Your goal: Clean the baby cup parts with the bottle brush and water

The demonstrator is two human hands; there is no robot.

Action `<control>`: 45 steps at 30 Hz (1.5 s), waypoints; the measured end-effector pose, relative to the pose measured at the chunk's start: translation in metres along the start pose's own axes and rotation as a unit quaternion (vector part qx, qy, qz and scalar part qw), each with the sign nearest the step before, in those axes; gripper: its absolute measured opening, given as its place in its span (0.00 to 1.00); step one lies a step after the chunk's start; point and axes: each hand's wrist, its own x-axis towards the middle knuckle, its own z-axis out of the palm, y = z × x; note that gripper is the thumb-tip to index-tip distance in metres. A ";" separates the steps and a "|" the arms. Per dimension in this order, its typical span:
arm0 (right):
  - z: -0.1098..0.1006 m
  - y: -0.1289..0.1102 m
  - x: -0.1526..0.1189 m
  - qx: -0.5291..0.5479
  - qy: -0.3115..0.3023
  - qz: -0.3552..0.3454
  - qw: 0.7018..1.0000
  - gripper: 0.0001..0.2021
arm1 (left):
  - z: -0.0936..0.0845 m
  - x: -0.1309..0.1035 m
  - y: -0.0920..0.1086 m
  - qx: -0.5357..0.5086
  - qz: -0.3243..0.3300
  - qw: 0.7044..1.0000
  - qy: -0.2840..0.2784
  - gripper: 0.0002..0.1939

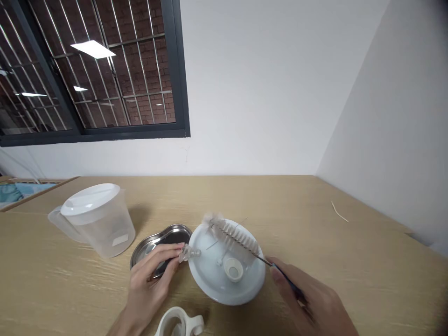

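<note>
My right hand [304, 291] is closed around the dark blue handle of a bottle brush [241, 239]. The brush's white bristles lie slantwise over a white bowl [210, 287], its tip toward the bowl's far left edge. Between the fingertips of my left hand [154, 275] is a clear bottle nipple [187, 253], its narrow end pointing over the bowl's left rim. A white ring [233, 269] sits in the bowl, with a small clear piece beside it. Under my left hand lies a kidney-shaped metal tray [140, 254], partly hidden.
A lidded clear plastic pitcher [101, 224] stands at the left. Close to me is a white part with a looped handle [178, 319], cut off by the frame. A thin pale strip [339, 213] lies at the right. Walls bound the wooden table [350, 270] behind and right.
</note>
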 end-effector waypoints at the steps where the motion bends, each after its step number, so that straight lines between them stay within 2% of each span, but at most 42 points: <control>1: -0.001 -0.003 0.000 0.023 -0.025 0.006 0.999 0.14 | 0.000 -0.002 -0.003 -0.009 -0.031 0.999 0.000 0.12; 3: -0.001 -0.007 -0.002 0.056 -0.082 0.011 0.995 0.14 | 0.001 -0.005 -0.007 -0.025 -0.075 0.997 -0.007 0.11; 4: 0.000 -0.008 -0.003 0.055 -0.091 0.013 0.994 0.14 | 0.001 -0.006 -0.009 -0.031 -0.084 0.996 -0.012 0.11; 7: 0.003 -0.004 -0.005 0.024 -0.080 0.022 0.996 0.14 | 0.002 -0.006 -0.007 -0.050 -0.096 0.994 -0.020 0.10; 9: 0.003 0.001 -0.005 0.009 -0.071 0.036 0.997 0.15 | 0.004 -0.004 -0.001 -0.072 -0.143 0.987 -0.002 0.07; 11: 0.002 0.004 -0.005 0.005 -0.074 0.054 0.996 0.15 | 0.005 0.000 0.006 -0.118 -0.224 0.967 0.025 0.08; 13: -0.001 0.005 -0.005 0.013 -0.075 0.060 0.995 0.14 | 0.007 0.004 0.010 -0.189 -0.303 0.933 0.043 0.13; 16: -0.003 0.002 -0.007 0.037 -0.056 0.033 0.997 0.14 | 0.009 0.008 0.009 -0.290 -0.368 0.882 0.043 0.19; 20: 0.001 -0.001 -0.007 0.039 -0.044 -0.023 0.998 0.14 | 0.010 0.008 0.004 -0.338 -0.405 0.849 0.035 0.19; 26: 0.002 0.005 -0.006 -0.015 -0.039 0.030 0.999 0.14 | 0.007 0.013 0.011 -0.356 -0.435 0.827 0.024 0.22; 28: 0.003 0.005 -0.008 0.001 -0.039 0.021 0.999 0.14 | 0.008 0.015 0.014 -0.357 -0.444 0.822 0.016 0.22; 30: 0.004 0.002 -0.010 0.017 -0.049 -0.019 0.998 0.14 | 0.009 0.015 0.017 -0.366 -0.459 0.810 0.018 0.20; 33: 0.008 0.000 -0.011 0.005 -0.066 -0.058 0.996 0.15 | 0.010 0.015 0.020 -0.410 -0.494 0.765 0.045 0.16; 36: 0.008 0.001 -0.009 -0.023 -0.055 -0.037 0.998 0.13 | 0.009 0.016 0.023 -0.457 -0.528 0.712 0.075 0.16; 38: 0.006 0.001 -0.008 -0.031 -0.044 -0.024 0.998 0.13 | 0.010 0.017 0.026 -0.471 -0.541 0.692 0.084 0.17; 43: 0.005 0.001 -0.010 -0.001 -0.055 -0.089 0.995 0.16 | 0.012 0.020 0.031 -0.472 -0.556 0.681 0.061 0.11; 45: 0.005 0.002 -0.010 -0.019 -0.059 -0.077 0.995 0.16 | 0.011 0.020 0.031 -0.464 -0.562 0.681 0.070 0.10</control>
